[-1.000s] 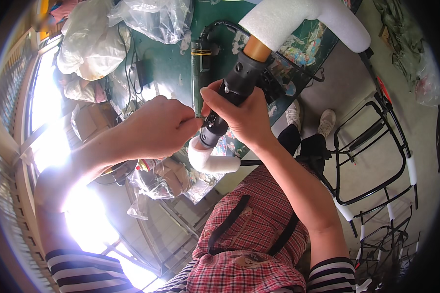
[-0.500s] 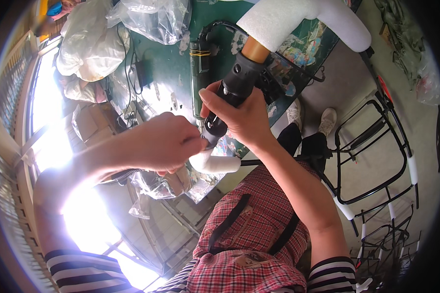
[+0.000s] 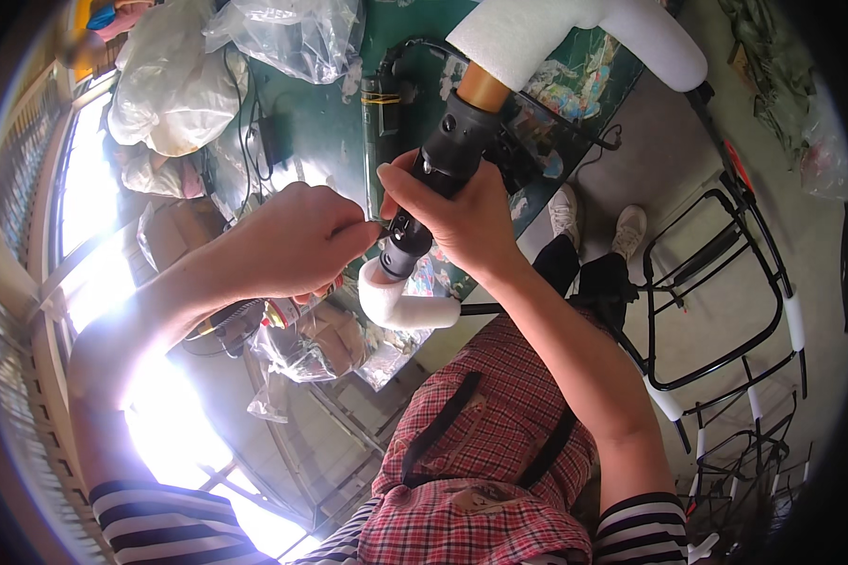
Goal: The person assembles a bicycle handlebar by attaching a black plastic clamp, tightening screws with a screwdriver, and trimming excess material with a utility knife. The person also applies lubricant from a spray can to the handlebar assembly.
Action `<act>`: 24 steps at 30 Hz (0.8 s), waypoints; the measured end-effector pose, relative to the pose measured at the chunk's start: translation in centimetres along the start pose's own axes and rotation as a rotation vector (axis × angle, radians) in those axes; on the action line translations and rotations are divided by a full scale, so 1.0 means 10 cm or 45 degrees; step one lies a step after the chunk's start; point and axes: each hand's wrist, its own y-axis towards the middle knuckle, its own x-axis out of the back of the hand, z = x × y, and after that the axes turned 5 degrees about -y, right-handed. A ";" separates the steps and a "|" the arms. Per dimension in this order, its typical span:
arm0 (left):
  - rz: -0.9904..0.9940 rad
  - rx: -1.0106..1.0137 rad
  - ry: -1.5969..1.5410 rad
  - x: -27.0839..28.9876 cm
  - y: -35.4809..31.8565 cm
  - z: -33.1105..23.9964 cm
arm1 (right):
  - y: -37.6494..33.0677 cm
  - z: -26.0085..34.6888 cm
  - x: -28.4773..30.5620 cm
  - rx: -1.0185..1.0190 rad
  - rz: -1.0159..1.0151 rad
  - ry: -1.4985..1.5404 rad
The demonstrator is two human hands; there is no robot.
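"Any risk?"

"Possibly a slip off the black joint (image 3: 454, 141), from uneven pressure by the left hand (image 3: 297, 240)."

"Pinching what?"

"Cannot tell; closed tight just beside the joint."

"And the right hand (image 3: 466, 217)?"

"Wrapped around it."

"In the way?"

"Perhaps the padded tube (image 3: 400, 306), bodyward of both hands; beyond them, a power tool (image 3: 382, 132) and cables (image 3: 245, 141)."
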 end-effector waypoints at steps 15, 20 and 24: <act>-0.083 0.043 -0.024 -0.04 -0.05 -0.04 | 0.00 0.01 0.01 0.000 0.005 0.010; -0.054 0.109 -0.142 -0.04 -0.06 -0.04 | 0.01 -0.02 0.01 0.023 0.000 0.020; -0.040 0.088 -0.155 -0.06 -0.06 -0.04 | 0.01 -0.02 0.01 0.022 0.003 0.006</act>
